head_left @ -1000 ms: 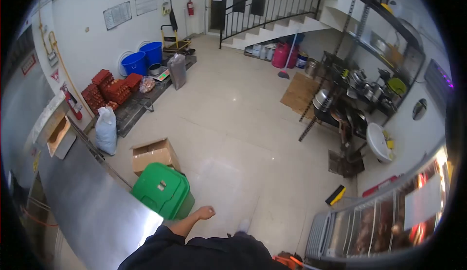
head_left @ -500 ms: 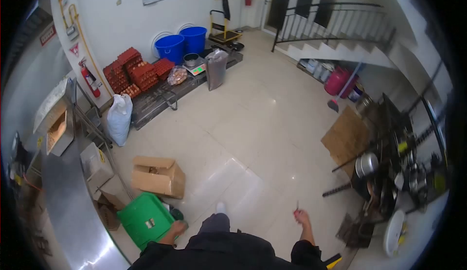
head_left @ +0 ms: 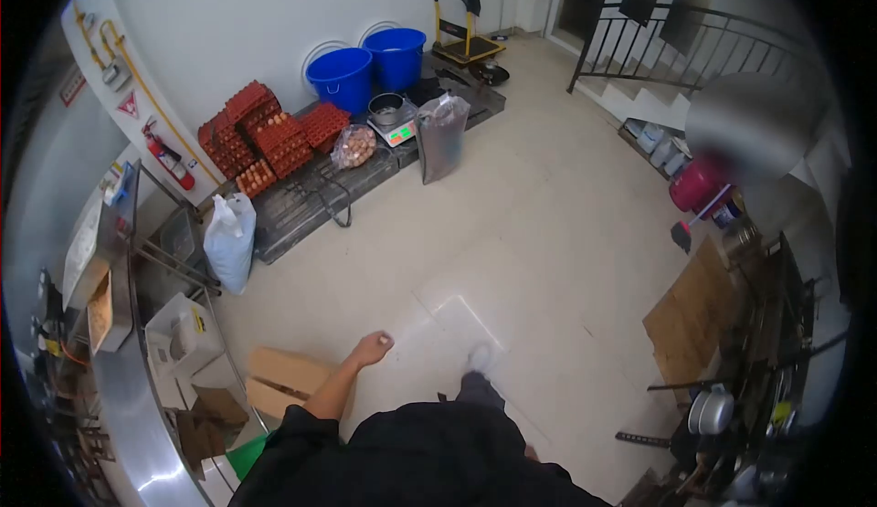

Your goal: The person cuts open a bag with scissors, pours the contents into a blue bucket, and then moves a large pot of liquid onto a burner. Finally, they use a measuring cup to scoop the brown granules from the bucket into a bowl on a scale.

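Here, my left hand hovers loosely closed over the floor, near the cardboard box. I can't tell my hidden right hand's state.

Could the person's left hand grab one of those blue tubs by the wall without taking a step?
Probably not. The left hand looks well short of the blue tubs, with a stretch of floor and the dark platform in between.
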`<state>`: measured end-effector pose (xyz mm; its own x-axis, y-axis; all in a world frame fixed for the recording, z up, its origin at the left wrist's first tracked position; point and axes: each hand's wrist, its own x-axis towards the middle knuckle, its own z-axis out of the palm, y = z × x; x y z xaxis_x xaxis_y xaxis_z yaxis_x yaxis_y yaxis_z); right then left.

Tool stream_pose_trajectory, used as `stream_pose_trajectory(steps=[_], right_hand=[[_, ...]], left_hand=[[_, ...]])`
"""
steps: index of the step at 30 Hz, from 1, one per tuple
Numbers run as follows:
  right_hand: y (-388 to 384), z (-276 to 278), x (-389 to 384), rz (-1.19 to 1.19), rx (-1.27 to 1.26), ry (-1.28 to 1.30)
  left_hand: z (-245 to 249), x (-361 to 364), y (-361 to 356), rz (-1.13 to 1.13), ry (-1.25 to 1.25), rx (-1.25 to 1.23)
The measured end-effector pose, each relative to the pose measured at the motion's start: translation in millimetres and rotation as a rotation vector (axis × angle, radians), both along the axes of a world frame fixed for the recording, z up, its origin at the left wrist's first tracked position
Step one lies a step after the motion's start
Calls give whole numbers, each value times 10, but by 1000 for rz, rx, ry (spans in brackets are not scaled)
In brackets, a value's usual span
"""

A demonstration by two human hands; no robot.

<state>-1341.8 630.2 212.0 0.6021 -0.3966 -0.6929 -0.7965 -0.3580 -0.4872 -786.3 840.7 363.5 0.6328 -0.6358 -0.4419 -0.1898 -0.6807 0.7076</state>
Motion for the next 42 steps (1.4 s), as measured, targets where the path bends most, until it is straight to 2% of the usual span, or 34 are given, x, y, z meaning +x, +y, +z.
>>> stream_pose_trajectory(steps=[1,2,4,5,6,7,8,9,10,11,12,13,14,15,16,18,19,20,22,23,26,29,30,31,32,34,37,39,40,42], right_hand=[[-122,111,177,-140,157,158],[-326,140,320,-183,229,239],[-973,48,631,-143,288,272],[-1394,-31,810,-51,300,228],[-1882,-239,922,173,307,53],[-2428,-476,1092,453,303,-263],[-2991,-718,1339,739,348,-740],[-3351,-397,2005,251,265,-207],[-3736,-128,2655,-425,180,177],[-4278,-3,3288,-319,156,94],[-4839,116,3961,-253,192,73],[-5176,341,4673,-291,43,-28],[-5310,1081,5510,-327,18,-187],[-5653,1193,6185,-233,53,-229],[-5675,1653,6901,-292,-15,-292],[-5769,2071,7990,-318,89,-416],[-5724,2168,8433,-334,135,-498],[-5680,2129,8811,-338,182,-514],[-5545,1933,9418,-343,295,-493],[-5446,1831,9651,-356,366,-461],[-5283,1766,10196,-422,546,-397],[-5432,1602,10709,-528,696,-339],[-5557,1483,10878,-570,748,-337],[-5632,1364,11000,-607,807,-323],[-5679,1227,11127,-633,825,-312],[-5989,945,11563,-679,851,-309],[-6302,622,12139,-702,860,-266],[-6470,126,12446,-742,829,-346],[-6517,71,12591,-779,840,-308],[-6734,-115,12985,-835,838,-264]], left_hand=[[149,286,-373,66,42,-61],[291,517,-696,138,89,-119],[248,769,-1099,272,162,-165],[200,884,-1217,322,171,-158],[92,1020,-1230,358,173,-136],[-261,1208,-1153,248,293,-183],[-621,1313,-1095,114,157,109],[-391,1367,-1154,63,192,239],[-648,1463,-1045,82,204,296],[-902,1518,-863,97,217,354],[-898,1615,-847,211,364,391],[-874,1791,-849,322,502,428],[-892,1999,-823,434,635,466],[-1031,2219,-715,447,741,458],[-1298,2539,-637,457,839,445],[-1473,3307,-789,397,765,466],[-1437,3758,-999,324,599,501],[-1406,4158,-1221,248,440,527],[-1383,5062,-1738,281,202,430],[-1300,5591,-2094,219,133,417],[-584,6870,-3387,16,-114,355],[-237,7914,-4647,-88,-192,174],[-218,8199,-5052,-109,-235,74],[-476,8513,-5384,-82,-200,46],[-751,8737,-5590,-49,-159,33],[-716,8848,-6227,117,108,11],[-954,9019,-7012,-128,-58,90],[-1366,9147,-7476,-228,-298,45],[-1529,9149,-7689,-270,-407,18],[-1809,9220,-8177,-165,-475,58]])
